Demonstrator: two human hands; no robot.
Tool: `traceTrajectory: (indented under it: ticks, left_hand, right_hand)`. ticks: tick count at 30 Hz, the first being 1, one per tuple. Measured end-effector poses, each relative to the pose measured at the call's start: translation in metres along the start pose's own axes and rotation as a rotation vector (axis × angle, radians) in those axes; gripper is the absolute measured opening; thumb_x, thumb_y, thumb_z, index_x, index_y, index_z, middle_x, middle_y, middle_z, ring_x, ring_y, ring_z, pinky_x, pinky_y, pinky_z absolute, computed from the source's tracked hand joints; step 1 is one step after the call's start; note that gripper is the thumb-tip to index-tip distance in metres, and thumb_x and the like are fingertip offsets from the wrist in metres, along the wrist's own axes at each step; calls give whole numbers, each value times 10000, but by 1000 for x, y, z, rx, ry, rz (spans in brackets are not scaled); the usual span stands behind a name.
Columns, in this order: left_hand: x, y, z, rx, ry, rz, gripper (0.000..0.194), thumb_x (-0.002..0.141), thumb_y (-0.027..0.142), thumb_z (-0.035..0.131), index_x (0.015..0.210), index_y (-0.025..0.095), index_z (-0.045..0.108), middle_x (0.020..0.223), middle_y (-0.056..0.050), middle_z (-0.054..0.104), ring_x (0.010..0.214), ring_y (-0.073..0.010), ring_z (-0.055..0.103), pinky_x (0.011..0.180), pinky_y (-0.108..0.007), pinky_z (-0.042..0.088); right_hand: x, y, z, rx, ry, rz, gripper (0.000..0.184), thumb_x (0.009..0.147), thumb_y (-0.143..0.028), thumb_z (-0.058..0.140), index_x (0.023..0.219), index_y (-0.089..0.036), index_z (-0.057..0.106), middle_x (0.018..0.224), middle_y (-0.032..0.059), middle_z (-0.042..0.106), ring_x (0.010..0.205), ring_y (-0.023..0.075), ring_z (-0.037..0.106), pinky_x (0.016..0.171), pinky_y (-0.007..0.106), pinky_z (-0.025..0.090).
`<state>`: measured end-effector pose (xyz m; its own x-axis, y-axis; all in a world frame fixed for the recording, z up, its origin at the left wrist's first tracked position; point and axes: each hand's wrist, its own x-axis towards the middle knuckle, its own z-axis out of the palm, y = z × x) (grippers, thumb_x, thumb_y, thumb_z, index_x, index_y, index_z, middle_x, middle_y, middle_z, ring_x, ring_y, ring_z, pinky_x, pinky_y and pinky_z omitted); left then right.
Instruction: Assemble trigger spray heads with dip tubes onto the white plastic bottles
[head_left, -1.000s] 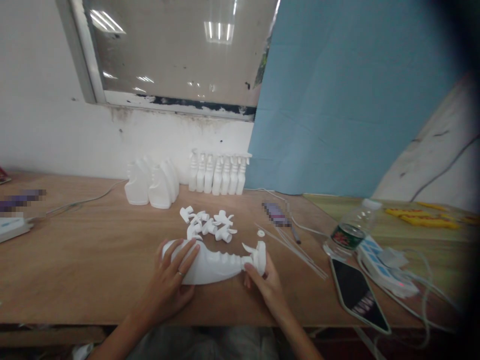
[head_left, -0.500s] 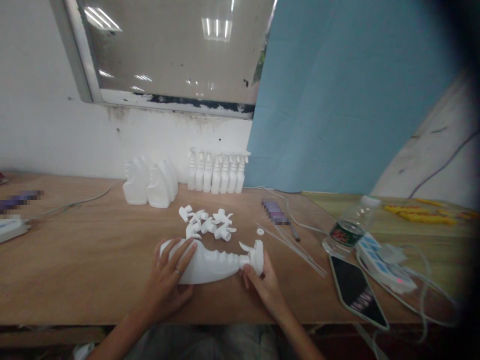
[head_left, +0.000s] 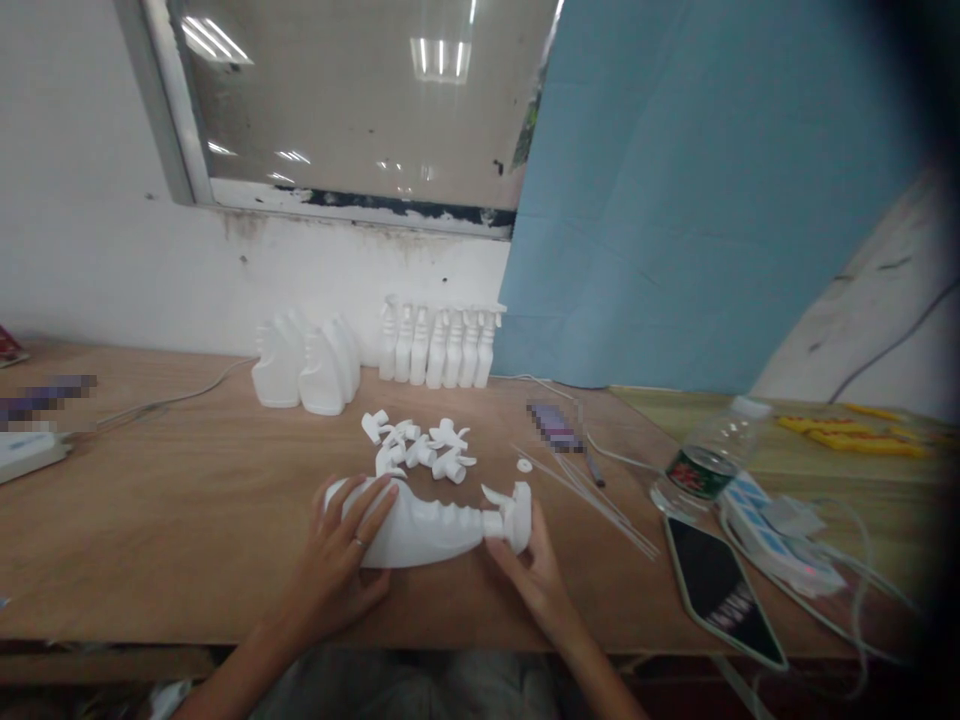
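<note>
A white spray bottle (head_left: 427,530) lies on its side across the front of the wooden table, its neck to the right. My left hand (head_left: 341,545) is wrapped over its base end, fingers on top and thumb below. At the neck, my right hand (head_left: 532,575) grips the white trigger spray head (head_left: 516,515), which sits on the bottle's mouth with its lever pointing up and left. Whether the head is fully seated cannot be told. Just behind the bottle lies a pile of loose trigger spray heads (head_left: 420,450). A small white ring (head_left: 524,465) is near the right hand.
Headless white bottles (head_left: 324,375) and a row of bottles with spray heads (head_left: 439,350) stand by the wall. To the right are thin clear tubes (head_left: 600,500), a water bottle (head_left: 701,465), a phone (head_left: 724,590) and a power strip (head_left: 780,540) with cables.
The view has shifted slightly, so the scene sits a little further right. Both hands keep their hold on the bottle and its spray head; the right fingers have moved slightly around the head.
</note>
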<state>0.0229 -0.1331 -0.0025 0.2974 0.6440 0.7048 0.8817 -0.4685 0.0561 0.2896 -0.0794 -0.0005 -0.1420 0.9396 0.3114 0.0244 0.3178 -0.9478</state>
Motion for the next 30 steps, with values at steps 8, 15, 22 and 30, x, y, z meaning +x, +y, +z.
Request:
traceTrajectory:
  ticks: [8, 15, 22, 30]
  left_hand:
    - [-1, -2, -1, -32, 2, 4, 807, 712, 177, 595, 1470, 186, 317, 1457, -120, 420, 1326, -343, 330, 1109, -596, 212]
    - [-2, -1, 0, -40, 16, 31, 787, 707, 159, 594, 1454, 197, 349, 1427, -113, 460, 1314, -342, 343, 1110, -608, 195]
    - [-2, -2, 0, -54, 20, 6, 801, 699, 162, 594, 1457, 193, 338, 1423, -116, 458, 1302, -344, 352, 1107, -599, 213]
    - [-2, 2, -3, 14, 28, -27, 753, 751, 168, 591, 1460, 197, 337, 1417, -99, 484, 1309, -344, 367, 1130, -632, 125]
  right_hand:
    - [3, -4, -3, -30, 74, 149, 409, 664, -497, 771, 851, -150, 664, 627, 19, 643, 610, 183, 581, 598, 282, 467]
    - [2, -3, 0, -61, 5, 277, 510, 702, -634, 670, 541, -173, 523, 413, -11, 493, 371, 101, 417, 410, 236, 314]
    - [-4, -9, 1, 60, -97, 209, 444, 710, -555, 718, 862, -158, 590, 483, -37, 533, 381, 93, 387, 404, 228, 283]
    - [-5, 1, 7, -9, -30, 256, 472, 743, -622, 646, 601, -196, 501, 369, -47, 442, 326, 76, 328, 352, 216, 237]
